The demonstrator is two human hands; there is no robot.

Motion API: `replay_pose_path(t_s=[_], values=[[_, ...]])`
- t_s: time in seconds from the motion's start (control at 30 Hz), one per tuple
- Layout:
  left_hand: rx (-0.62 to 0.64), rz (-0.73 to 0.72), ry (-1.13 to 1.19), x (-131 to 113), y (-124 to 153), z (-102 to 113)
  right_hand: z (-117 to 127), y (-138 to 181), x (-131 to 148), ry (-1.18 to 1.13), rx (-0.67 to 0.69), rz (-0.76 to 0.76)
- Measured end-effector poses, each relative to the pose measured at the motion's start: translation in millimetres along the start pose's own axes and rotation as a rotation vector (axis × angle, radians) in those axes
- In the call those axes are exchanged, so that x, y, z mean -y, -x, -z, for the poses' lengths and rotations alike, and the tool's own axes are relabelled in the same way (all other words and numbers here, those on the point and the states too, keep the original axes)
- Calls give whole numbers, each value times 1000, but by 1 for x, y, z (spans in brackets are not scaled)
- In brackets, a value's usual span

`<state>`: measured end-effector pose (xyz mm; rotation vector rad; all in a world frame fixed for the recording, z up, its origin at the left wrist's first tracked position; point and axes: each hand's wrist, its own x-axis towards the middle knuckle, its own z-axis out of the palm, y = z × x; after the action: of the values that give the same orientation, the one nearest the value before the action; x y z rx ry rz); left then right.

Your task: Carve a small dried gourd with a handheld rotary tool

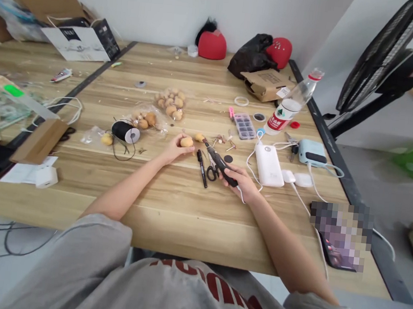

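Observation:
My left hand [176, 150] is closed around a small tan, rounded piece [186, 142] that looks like a nut or wooden bead. A black pen-shaped rotary tool [222, 166] with a white cord lies in the grip of my right hand [239, 181]. Its tip points up and left, close to a second tan piece [199, 137]; whether they touch I cannot tell. Between my hands a black marker [202, 169] rests on the table beside black-handled scissors [212, 172]. Several small bits [230, 142] and a dark disc [228, 159] lie just beyond the tool.
Bags of tan pieces [171, 102] and a black thread spool [125, 132] lie left of centre. On the right are a compartment box [245, 126], a bottle [291, 104], a white power bank [270, 165], cables and a phone [341, 242]. A fan [382, 55] stands beyond the table edge.

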<state>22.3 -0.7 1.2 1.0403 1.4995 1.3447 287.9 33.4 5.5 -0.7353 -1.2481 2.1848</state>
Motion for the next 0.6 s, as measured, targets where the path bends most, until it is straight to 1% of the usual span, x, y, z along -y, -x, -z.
replay_pose_path(t_s=[0.13,0.37,0.6], values=[[17,-12,8,5,-2,3,-1,0,1,-17,-23,-28],[7,-41,-17,8,-3,4,-1,1,2,-19,-58,-52],[63,-67,-4,5,-1,1,-1,5,1,25,-62,-26]])
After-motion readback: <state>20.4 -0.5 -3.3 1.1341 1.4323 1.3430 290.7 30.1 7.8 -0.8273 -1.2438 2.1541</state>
